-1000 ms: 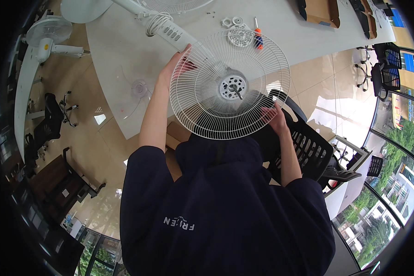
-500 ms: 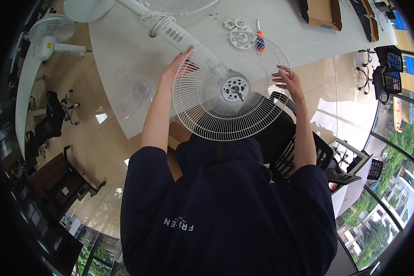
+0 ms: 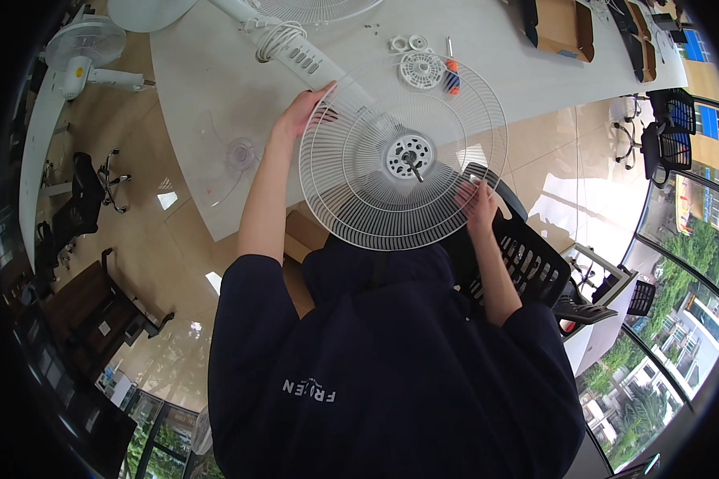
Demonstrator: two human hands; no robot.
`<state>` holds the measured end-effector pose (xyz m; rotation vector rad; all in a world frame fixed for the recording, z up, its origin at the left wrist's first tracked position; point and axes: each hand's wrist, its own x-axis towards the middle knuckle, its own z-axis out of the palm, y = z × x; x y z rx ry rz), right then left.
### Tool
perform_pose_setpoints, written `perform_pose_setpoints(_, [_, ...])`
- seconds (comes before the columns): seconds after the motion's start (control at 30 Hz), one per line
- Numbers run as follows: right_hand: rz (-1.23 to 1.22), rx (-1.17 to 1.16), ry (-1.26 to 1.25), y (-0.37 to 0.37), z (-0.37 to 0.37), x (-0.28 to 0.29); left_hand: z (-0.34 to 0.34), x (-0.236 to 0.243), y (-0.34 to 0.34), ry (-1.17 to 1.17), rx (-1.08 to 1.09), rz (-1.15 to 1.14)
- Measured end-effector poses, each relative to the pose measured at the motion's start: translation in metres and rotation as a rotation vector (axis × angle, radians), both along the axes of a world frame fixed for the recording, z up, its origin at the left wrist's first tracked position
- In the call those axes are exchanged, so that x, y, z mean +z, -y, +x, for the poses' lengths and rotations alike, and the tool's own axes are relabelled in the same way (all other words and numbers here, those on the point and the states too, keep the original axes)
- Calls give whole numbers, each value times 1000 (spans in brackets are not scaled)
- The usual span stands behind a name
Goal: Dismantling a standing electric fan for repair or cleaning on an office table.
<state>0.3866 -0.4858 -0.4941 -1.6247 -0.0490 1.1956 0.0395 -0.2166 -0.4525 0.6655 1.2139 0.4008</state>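
While the left hand (image 3: 302, 113) is at the upper left edge of a round white wire fan guard (image 3: 399, 191), its fingers clamped on the rim, the right hand (image 3: 478, 211) lies against the guard's lower right side; whether its bent fingers grip the wires or only touch them, I cannot tell. The guard is in front of the person's dark navy top (image 3: 391, 359), partly over the near edge of a white worktop (image 3: 192, 104), with a pale perforated disc (image 3: 395, 160) at its middle and a dark shaft (image 3: 415, 169) standing out through it. A long white plastic fan column (image 3: 305, 64) with a row of grey buttons lies on the worktop and runs in behind the guard, a coiled white cable (image 3: 278, 38) around it. Near the guard's far edge, partly seen through its wires, lie a round white slotted plastic cover (image 3: 422, 70) and a screwdriver (image 3: 452, 78) with an orange-and-blue handle. Left of the guard, a transparent plastic fan blade (image 3: 241, 154) lies on the worktop.
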Motion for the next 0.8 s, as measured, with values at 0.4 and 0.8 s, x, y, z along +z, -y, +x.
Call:
perform_pose_setpoints(0.4, [61,56,-14,-9,8,-7,-9,-29,-7,195,40,13])
perform_pose_setpoints(0.8, [15,-159,-301,43,-50,-33,-8,-22,-10,144,12,-21])
